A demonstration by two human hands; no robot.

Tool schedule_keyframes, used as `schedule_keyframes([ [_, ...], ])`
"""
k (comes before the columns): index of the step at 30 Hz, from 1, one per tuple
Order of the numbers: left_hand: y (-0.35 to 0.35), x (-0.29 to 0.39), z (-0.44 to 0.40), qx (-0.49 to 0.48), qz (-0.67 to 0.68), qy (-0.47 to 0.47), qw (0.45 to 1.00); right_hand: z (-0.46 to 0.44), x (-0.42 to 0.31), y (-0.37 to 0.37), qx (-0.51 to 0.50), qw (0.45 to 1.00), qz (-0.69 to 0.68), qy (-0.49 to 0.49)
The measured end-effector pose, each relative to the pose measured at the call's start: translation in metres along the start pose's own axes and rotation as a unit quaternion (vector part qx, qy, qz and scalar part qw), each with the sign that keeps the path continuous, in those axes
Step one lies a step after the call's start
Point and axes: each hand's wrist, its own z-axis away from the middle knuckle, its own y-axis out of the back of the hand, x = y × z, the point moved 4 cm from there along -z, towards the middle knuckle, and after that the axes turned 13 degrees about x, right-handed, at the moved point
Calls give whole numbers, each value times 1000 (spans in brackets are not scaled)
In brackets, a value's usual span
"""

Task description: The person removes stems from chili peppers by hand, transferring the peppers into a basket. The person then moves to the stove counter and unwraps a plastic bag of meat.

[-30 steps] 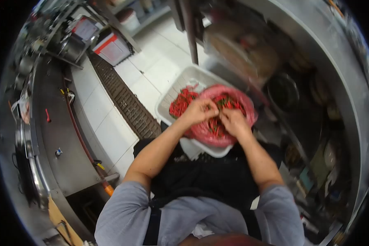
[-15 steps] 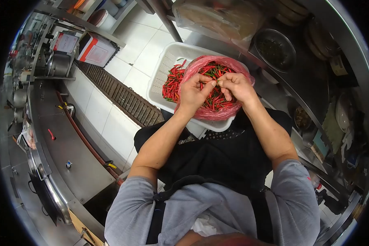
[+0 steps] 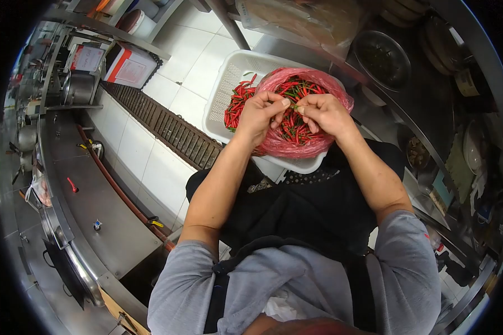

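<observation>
One white perforated plastic basket [image 3: 229,75] holds, at left, one heap of slender red chillies [image 3: 237,107]; beside it curls the left hand [image 3: 258,117]. Directly below its fingertips, more slender red and green chillies [image 3: 297,134] fill one translucent pink plastic bag [image 3: 296,149], under the right hand [image 3: 328,116] too. Whether either pinches a chilli, I cannot tell. Since half a second ago, the basket sits slightly higher in view.

Slim chillies [image 3: 239,106] I read as red and green, translucent pink-red plastic bag [image 3: 296,148], white rectangular plastic basket [image 3: 215,106] with perforated grid pattern, black cloth apron [image 3: 296,218], plain grey fabric shirt [image 3: 184,279], white rectangular floor tiles [image 3: 167,173], dark brown slatted drain grate [image 3: 167,128]
</observation>
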Motion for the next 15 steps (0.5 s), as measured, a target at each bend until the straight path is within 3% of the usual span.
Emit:
schedule_keyframes([
  [7, 10, -10, -3, -78, 125, 152, 977, 18, -10, -11, 4, 996, 49, 79],
  [9, 9, -12, -2, -123, 135, 189, 965, 22, -16, -12, -3, 980, 129, 151],
  [10, 10, -11, -2, -125, 132, 190, 965, 26, -22, -13, 28, 935, 189, 300],
  [11, 9, -10, -1, -151, 123, 208, 959, 27, -21, -13, 30, 935, 188, 299],
  [13, 7, -6, 3, -178, 112, 228, 951, 36, -26, -20, 6, 884, 236, 404],
  [15, 7, -6, 6, -163, 71, 264, 948, 40, -25, -22, -1, 877, 252, 408],
])
